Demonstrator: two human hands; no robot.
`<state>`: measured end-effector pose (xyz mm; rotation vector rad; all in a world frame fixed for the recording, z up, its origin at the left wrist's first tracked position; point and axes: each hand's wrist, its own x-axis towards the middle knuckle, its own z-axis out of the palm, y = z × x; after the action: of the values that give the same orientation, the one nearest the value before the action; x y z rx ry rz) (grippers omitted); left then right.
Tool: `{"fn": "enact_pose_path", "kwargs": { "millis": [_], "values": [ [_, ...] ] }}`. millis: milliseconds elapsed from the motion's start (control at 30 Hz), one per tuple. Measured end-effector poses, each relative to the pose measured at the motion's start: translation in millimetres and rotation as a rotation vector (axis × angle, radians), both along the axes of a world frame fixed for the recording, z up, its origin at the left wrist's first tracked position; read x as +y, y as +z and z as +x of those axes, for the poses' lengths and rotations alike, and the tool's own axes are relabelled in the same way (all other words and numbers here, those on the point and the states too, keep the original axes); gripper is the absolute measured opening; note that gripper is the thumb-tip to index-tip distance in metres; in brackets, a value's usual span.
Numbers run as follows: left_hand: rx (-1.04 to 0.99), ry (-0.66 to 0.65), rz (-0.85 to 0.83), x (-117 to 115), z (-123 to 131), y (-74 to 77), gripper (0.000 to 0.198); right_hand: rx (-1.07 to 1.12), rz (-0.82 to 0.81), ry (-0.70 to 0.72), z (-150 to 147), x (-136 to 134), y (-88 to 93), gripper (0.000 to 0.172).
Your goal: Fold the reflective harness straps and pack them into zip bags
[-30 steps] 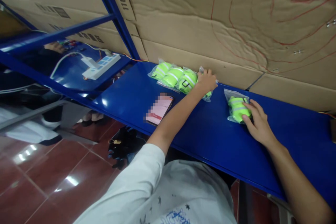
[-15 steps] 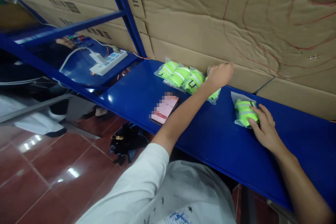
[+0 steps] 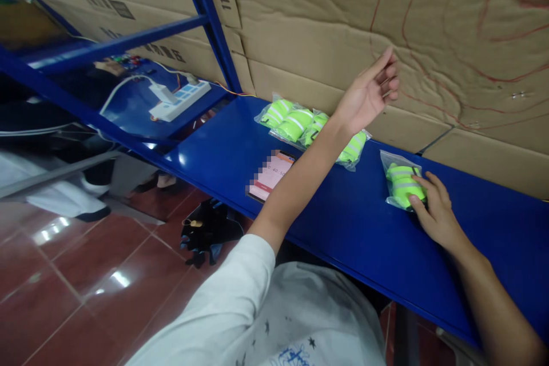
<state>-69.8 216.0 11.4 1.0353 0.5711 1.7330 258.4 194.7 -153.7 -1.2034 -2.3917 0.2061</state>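
My left hand (image 3: 372,91) is raised in front of the cardboard, above the row, with loosely bent fingers apart and nothing in it. Beneath that forearm runs a row of clear plastic bags, among them a left bag (image 3: 277,113) and a right bag (image 3: 352,147). Each holds folded neon-yellow fabric with pale reflective stripes, like a safety vest. Farther right, a separate bagged reflective vest (image 3: 403,184) lies on the blue shelf (image 3: 343,234). My right hand (image 3: 435,211) holds its right side, thumb in front and fingers behind. The forearm partly covers a phone (image 3: 268,176) showing a timer.
Cardboard sheets (image 3: 300,28) with red lines wall off the back. A blue metal frame (image 3: 218,40) stands to the left, with a white power strip (image 3: 180,102) beyond it. Black gloves (image 3: 210,231) appear below the shelf's front edge, and another person's pale clothing (image 3: 55,183) is at far left.
My left hand has lifted off the rightmost bag of the row and turned, its fingers loosening and uncovering that bag. My right hand stays on the separate bag.
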Motion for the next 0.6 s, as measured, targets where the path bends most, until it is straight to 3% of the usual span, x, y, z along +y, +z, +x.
{"fn": "enact_pose_path", "kwargs": {
  "millis": [167,333,467,600],
  "values": [
    [0.085,0.109,-0.037,-3.0,1.4,1.5,0.028,0.001,-0.021,0.000,-0.7,-1.3,1.9,0.056],
    [-0.020,0.020,-0.071,4.6,3.4,-2.3,0.033,-0.002,-0.019,0.032,-1.5,-1.7,4.6,0.056],
    [-0.125,0.021,-0.174,9.1,3.2,-7.0,0.036,0.014,-0.004,0.051,-2.9,-2.3,6.0,0.055],
    [-0.376,-0.129,-0.289,11.7,14.1,-15.6,0.032,0.022,-0.001,0.063,-4.0,-2.7,6.5,0.055]
  ]
}}
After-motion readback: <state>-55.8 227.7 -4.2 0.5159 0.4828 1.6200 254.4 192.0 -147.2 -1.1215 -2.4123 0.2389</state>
